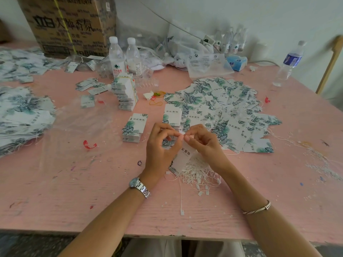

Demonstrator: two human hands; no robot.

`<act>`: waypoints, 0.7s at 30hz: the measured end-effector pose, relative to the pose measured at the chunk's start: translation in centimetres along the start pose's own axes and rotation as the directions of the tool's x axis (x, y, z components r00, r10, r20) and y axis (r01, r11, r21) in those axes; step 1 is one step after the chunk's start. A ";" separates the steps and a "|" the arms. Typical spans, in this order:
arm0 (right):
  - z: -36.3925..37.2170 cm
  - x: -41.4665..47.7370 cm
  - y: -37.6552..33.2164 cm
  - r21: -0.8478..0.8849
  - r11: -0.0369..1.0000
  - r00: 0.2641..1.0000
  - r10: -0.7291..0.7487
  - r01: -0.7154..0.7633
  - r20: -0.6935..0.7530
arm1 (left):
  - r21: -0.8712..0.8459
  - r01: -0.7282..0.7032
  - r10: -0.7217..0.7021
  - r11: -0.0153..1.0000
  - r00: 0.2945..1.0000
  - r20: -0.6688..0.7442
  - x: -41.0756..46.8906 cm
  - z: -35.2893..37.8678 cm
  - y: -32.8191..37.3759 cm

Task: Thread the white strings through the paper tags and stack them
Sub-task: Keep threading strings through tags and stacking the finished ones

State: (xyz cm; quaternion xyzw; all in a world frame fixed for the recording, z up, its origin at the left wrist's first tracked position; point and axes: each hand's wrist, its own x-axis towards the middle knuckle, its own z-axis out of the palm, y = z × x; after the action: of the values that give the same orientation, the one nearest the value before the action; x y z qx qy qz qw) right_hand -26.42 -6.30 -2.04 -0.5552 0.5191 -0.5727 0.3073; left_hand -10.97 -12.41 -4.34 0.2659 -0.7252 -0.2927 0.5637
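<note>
**A:** What lies closest to the front edge of the bench [74, 201]?

**B:** A single loose string [180, 198], running straight toward that edge. Just behind it is a tangled heap of white strings [196, 176], about midway along the front.

**A:** And the hands?

**B:** They meet above the heap. The left hand [160, 147] and the right hand [205, 143] each curl thumb and forefinger, and the tips pinch a bit of white string [182, 135] between them. One paper tag [185, 157] sits under the hands, its lower end over the heap. I cannot tell whether either hand grips the tag.

**A:** Where are the other tags?

**B:** A neat stack [132, 128] stands just left of the hands, and a second stack [171, 115] just beyond them. A wide spread of loose tags [232, 108] covers the right half. A tall stack [126, 93] rises toward the middle, and big piles [22, 115] lie along the left edge.

**A:** And at the back?

**B:** Two water bottles [116, 54] stand side by side. A cardboard box [70, 25] fills the far left corner, and another bottle [289, 62] stands by the far right corner.
</note>
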 end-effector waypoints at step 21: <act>-0.5 0.0 -0.1 0.075 0.995 0.997 0.072 -0.070 -0.028 | 0.859 0.212 -0.207 0.465 0.970 -0.127 1.5 -4.4 -2.6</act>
State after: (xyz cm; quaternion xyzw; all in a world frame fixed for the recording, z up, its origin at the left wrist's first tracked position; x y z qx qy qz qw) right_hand -26.86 -6.16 -1.90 -0.5159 0.5216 -0.5885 0.3399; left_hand -6.85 -15.82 -4.43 0.6002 -0.7339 0.0454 0.3147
